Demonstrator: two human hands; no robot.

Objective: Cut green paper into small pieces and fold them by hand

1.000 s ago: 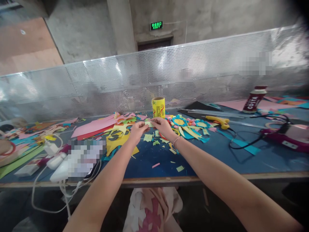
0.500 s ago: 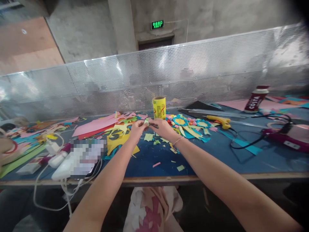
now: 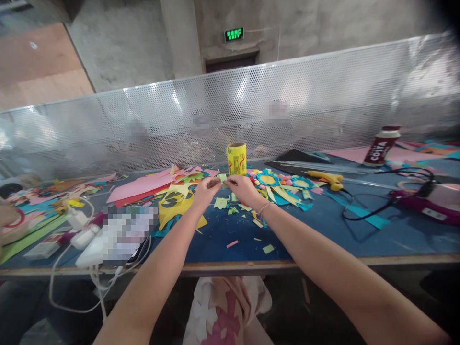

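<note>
Over the middle of the blue table, my left hand is closed in a pinch on one side of a small pale green piece of paper. My right hand pinches the same piece from the other side, fingertips close to the left ones. Just behind them stands a yellow cardboard roll, upright. Below the hands lie light green paper scraps. Left of them is a cut yellow sheet; to the right are blue and yellow paper flowers.
A yellow glue gun with a black cord and a dark red bottle are on the right. Pink sheets, a phone and white cables lie left. Another person's arm reaches in at far left. A perforated metal panel stands behind.
My fingers have shifted slightly, and the pale green paper now shows more fully between my two hands. Things on the table look unmoved.
</note>
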